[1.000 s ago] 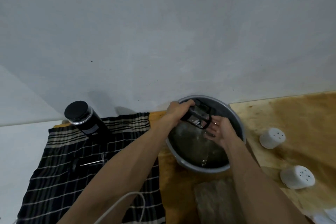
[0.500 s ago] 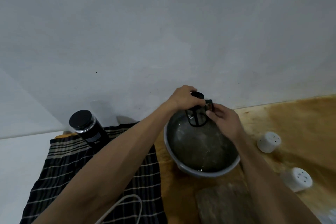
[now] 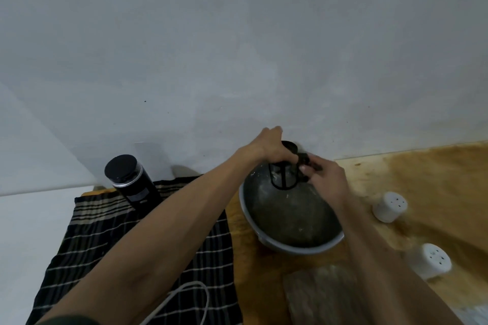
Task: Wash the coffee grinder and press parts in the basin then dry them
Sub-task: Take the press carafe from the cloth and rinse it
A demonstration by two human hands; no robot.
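A glass coffee press beaker [image 3: 284, 175] in a black frame hangs upright over the far side of the grey basin [image 3: 266, 240], which holds murky water. My left hand [image 3: 272, 148] grips the beaker around its top rim. My right hand [image 3: 324, 179] holds its black handle on the right side. A black cylindrical coffee grinder [image 3: 132, 185] stands upright on the dark striped cloth [image 3: 105, 240] to the left of the basin.
Two white perforated caps [image 3: 390, 206] [image 3: 430, 261] lie on the wooden tabletop [image 3: 422, 179] right of the basin. A grey stone-like block [image 3: 322, 295] sits in front of the basin. A white cable [image 3: 195, 295] crosses the cloth's near edge. A wall rises just behind.
The press beaker has come up out of the basin, from lying tilted near the water to upright. My right hand left the water and took hold of its handle.
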